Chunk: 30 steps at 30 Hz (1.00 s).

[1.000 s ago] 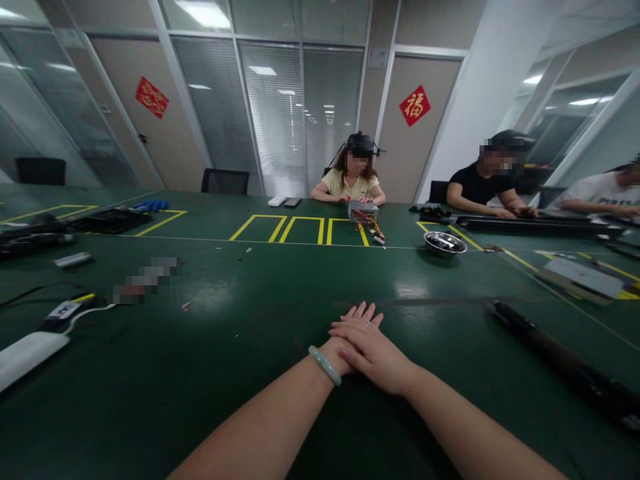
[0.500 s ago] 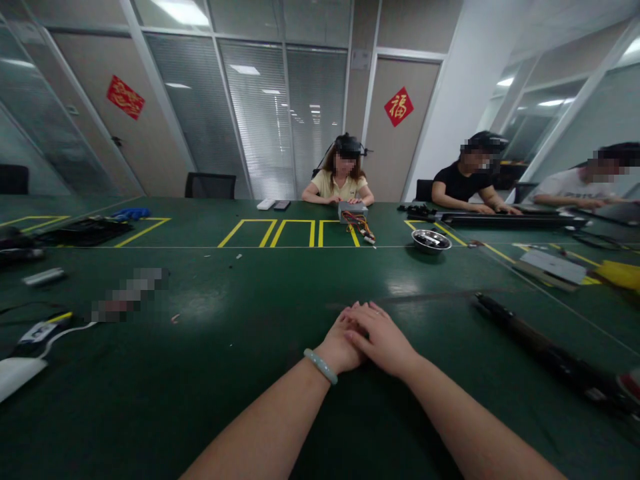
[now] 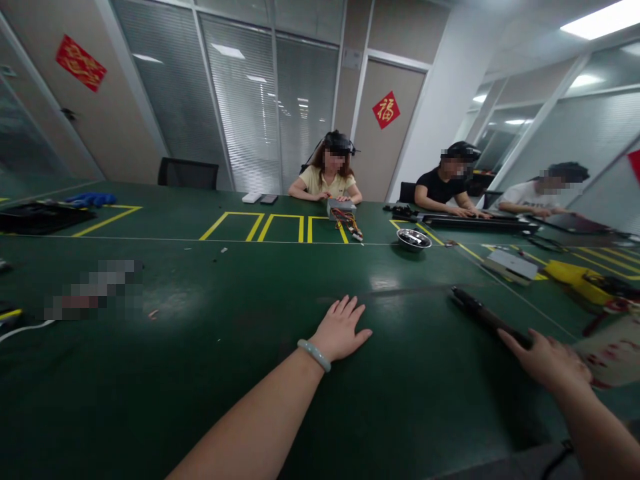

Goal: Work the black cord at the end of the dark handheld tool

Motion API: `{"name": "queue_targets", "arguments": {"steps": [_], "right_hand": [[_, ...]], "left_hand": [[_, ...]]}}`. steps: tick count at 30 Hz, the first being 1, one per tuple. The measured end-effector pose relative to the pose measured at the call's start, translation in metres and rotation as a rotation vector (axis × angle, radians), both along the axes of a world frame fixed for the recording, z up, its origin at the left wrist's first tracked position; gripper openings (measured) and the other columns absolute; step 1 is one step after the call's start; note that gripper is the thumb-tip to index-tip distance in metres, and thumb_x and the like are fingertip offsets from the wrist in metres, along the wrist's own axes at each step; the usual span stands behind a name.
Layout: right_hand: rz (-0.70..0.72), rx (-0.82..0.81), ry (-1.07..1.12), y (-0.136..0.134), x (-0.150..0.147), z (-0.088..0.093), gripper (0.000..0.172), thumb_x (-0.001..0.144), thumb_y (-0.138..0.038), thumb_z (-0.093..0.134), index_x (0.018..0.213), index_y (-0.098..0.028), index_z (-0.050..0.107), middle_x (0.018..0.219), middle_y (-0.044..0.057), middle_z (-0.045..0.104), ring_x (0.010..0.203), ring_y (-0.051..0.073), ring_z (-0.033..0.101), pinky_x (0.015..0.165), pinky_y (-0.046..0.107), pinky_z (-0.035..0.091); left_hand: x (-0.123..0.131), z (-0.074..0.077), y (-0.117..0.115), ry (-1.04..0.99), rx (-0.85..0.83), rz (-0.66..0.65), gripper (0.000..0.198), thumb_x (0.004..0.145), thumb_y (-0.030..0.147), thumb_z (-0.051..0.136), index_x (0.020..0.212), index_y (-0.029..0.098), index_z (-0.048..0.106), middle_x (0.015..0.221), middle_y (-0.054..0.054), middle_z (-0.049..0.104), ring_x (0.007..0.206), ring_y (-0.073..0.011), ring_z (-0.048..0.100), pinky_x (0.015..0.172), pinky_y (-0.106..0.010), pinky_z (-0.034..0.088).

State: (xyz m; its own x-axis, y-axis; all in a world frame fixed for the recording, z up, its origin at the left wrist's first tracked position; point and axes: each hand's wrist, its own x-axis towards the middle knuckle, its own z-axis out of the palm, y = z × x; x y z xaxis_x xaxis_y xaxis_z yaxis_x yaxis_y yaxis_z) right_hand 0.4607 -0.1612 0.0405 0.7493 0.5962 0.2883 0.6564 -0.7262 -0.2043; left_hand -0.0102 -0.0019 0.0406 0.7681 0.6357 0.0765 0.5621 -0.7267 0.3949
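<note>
My left hand (image 3: 343, 328) lies palm down on the green table (image 3: 225, 400), fingers stretched out, holding nothing. A pale green bangle (image 3: 314, 355) sits on its wrist. Over at the right, my right hand (image 3: 555, 360) is wrapped around a long black electric screwdriver (image 3: 483, 313). The tool's narrow tip points away and to the left; its rear part is hidden under the hand. Just beyond that hand stands a whitish container with red marks (image 3: 613, 350).
A metal bowl (image 3: 414, 240) holds small dark parts. Across the table a person (image 3: 327, 180) touches a grey box with coloured cables (image 3: 342, 209). Two more people sit at the right. A white box (image 3: 510, 265) and a yellow item (image 3: 573, 279) lie on the right.
My hands were together at the middle. The right one has moved right and closed around the electric screwdriver; the left now lies flat alone. The view has turned right.
</note>
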Motion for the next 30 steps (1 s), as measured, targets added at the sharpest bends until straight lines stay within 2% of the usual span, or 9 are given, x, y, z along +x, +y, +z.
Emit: {"name": "queue_targets", "arguments": {"steps": [3,6,11,16,19,23,26,30], "right_hand": [[0.121,-0.068,0.136,-0.020,0.013,-0.003,0.086,0.064,-0.079,0.052,0.120,-0.014,0.062,0.111,0.029,0.064,0.100,0.049,0.061,0.085,0.060,0.043],[0.218,-0.099,0.160,-0.025,0.006,0.002,0.077,0.071,-0.075,0.050,0.118,-0.015,0.062,0.106,0.029,0.065,0.091,0.042,0.065,0.079,0.051,0.047],[0.154,-0.094,0.061,-0.022,-0.016,0.006,0.079,0.068,-0.079,0.052,0.117,-0.018,0.065,0.105,0.025,0.066,0.092,0.043,0.064,0.073,0.052,0.048],[0.180,-0.096,0.138,-0.018,-0.050,0.008,0.075,0.068,-0.079,0.053,0.114,-0.022,0.066,0.096,0.015,0.071,0.085,0.039,0.066,0.067,0.047,0.050],[0.306,-0.088,0.159,-0.011,-0.089,0.014,0.069,0.070,-0.076,0.055,0.114,-0.024,0.066,0.100,0.012,0.071,0.089,0.036,0.066,0.071,0.044,0.050],[0.544,-0.087,0.132,0.010,-0.160,0.026,0.063,0.076,-0.070,0.056,0.117,-0.023,0.064,0.113,0.011,0.067,0.097,0.031,0.064,0.081,0.041,0.050],[0.776,-0.091,0.127,0.036,-0.217,0.035,0.059,0.076,-0.062,0.063,0.118,-0.021,0.063,0.113,0.011,0.066,0.098,0.028,0.063,0.087,0.039,0.048],[1.064,-0.106,0.139,0.083,-0.282,0.036,0.049,0.075,-0.047,0.070,0.112,-0.016,0.064,0.111,0.012,0.066,0.100,0.027,0.062,0.092,0.039,0.047]], "left_hand": [[0.000,-0.001,0.000,-0.013,0.032,0.015,0.071,0.093,0.066,0.023,0.151,0.024,0.028,0.159,-0.005,0.020,0.147,-0.0273,0.013,0.118,-0.049,0.016],[0.000,0.000,-0.001,-0.013,0.056,0.018,0.069,0.094,0.065,0.026,0.150,0.024,0.030,0.158,-0.006,0.023,0.146,-0.0277,0.016,0.117,-0.050,0.020],[0.000,0.001,-0.003,-0.013,0.063,0.027,0.068,0.094,0.063,0.028,0.150,0.023,0.030,0.157,-0.007,0.024,0.146,-0.0283,0.019,0.116,-0.051,0.023],[0.003,0.002,-0.003,-0.053,0.067,0.073,0.067,0.094,0.060,0.034,0.150,0.022,0.029,0.156,-0.009,0.029,0.145,-0.0278,0.022,0.116,-0.049,0.024],[0.006,0.009,-0.006,-0.142,0.123,0.118,0.059,0.098,0.052,0.031,0.148,0.020,0.031,0.153,-0.009,0.034,0.143,-0.0244,0.026,0.115,-0.046,0.027],[0.008,0.025,-0.014,-0.283,0.253,0.099,0.047,0.101,0.042,0.029,0.144,0.023,0.036,0.150,-0.004,0.040,0.141,-0.0199,0.030,0.115,-0.043,0.030],[0.009,0.033,-0.020,-0.336,0.306,0.065,0.043,0.101,0.037,0.033,0.141,0.025,0.040,0.146,-0.003,0.045,0.139,-0.0180,0.034,0.116,-0.040,0.029],[0.010,0.032,-0.022,-0.367,0.330,0.055,0.039,0.100,0.033,0.034,0.135,0.024,0.049,0.141,-0.002,0.051,0.132,-0.0179,0.043,0.115,-0.040,0.030]]}}
